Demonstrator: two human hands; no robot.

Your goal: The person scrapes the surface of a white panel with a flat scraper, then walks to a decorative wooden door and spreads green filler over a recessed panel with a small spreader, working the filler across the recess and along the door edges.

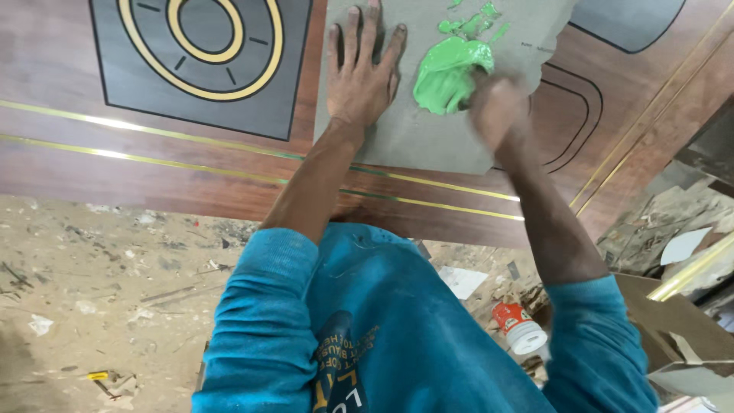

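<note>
Here the green putty (447,73) lies in one thick mound on a torn grey cardboard sheet (413,141), which rests flat on the wood-grain door panel (153,164). The right hand (497,107) touches the mound's right edge and is the nearer of the two; motion blur hides whether its fingers are curled or holding a tool. The left hand (363,69) lies open, fingers spread, flat on the cardboard just left of the mound. A few small green smears (474,23) trail up and to the right of the mound, towards the sheet's far edge. One red-and-white container (520,325) lies on the littered floor (99,291).
</note>
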